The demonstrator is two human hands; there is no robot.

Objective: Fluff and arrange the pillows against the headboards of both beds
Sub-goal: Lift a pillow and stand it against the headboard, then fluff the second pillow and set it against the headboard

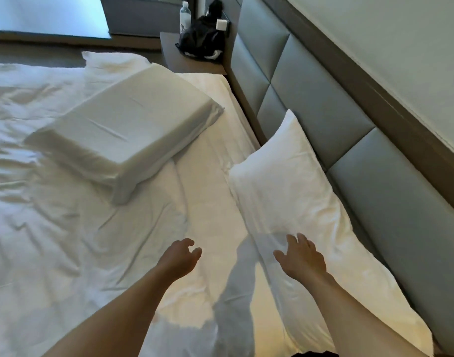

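A soft white pillow [292,191] lies flat along the grey padded headboard [344,124] on the right. A firmer, blocky white pillow [125,122] sits askew on the sheet farther left, away from the headboard. My right hand [301,256] hovers over the near part of the soft pillow, fingers spread, holding nothing. My left hand [182,257] is over the bare sheet beside that pillow, fingers loosely curled and empty.
The white bed sheet [66,240] is rumpled across the left. A wooden nightstand [174,55] beyond the bed holds a black bag [202,37] and a water bottle [184,16]. A pale wall [400,42] rises behind the headboard.
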